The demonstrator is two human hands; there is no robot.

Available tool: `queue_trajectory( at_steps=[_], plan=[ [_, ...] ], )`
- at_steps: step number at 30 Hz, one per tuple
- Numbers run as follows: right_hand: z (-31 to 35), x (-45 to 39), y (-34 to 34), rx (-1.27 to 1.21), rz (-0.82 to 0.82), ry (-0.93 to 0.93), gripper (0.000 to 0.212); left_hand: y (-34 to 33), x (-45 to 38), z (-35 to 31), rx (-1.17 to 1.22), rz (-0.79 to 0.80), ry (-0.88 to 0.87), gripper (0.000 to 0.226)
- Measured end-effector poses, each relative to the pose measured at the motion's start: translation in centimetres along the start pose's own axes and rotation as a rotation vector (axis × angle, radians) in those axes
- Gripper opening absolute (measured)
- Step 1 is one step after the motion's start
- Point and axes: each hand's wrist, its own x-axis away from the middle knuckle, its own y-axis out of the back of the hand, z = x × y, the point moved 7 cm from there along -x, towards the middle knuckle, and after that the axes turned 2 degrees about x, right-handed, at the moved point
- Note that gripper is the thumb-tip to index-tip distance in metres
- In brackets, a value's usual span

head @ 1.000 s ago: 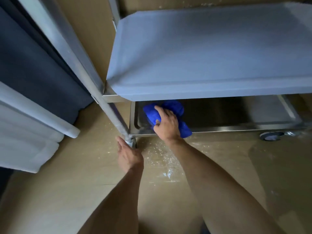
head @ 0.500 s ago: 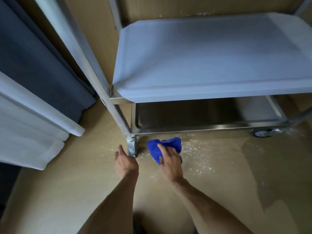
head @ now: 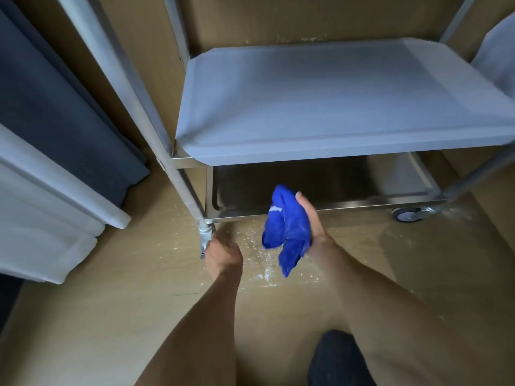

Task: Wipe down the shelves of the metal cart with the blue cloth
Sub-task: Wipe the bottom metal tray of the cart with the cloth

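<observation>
A metal cart [head: 192,160] is seen standing on a tan floor [head: 111,316], carried on a caster wheel [head: 408,213] at its right near corner and a leg foot [head: 205,238] at its left near corner. Its upper shelf [head: 320,107] is shown as a pale, flat tray with a raised rim, and the lower shelf [head: 348,182] beneath it is partly shaded. White specks [head: 259,263] are scattered on the floor just in front of the cart.
</observation>
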Motion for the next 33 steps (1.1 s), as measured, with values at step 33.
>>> queue_trajectory(
  at_steps=[33],
  plan=[
    [4.9,-17.8,-9.6,1.667,-0.517,0.277,0.013,0.2,-11.1,2.5,0.064,-0.108,-0.191,0.075]
  ],
)
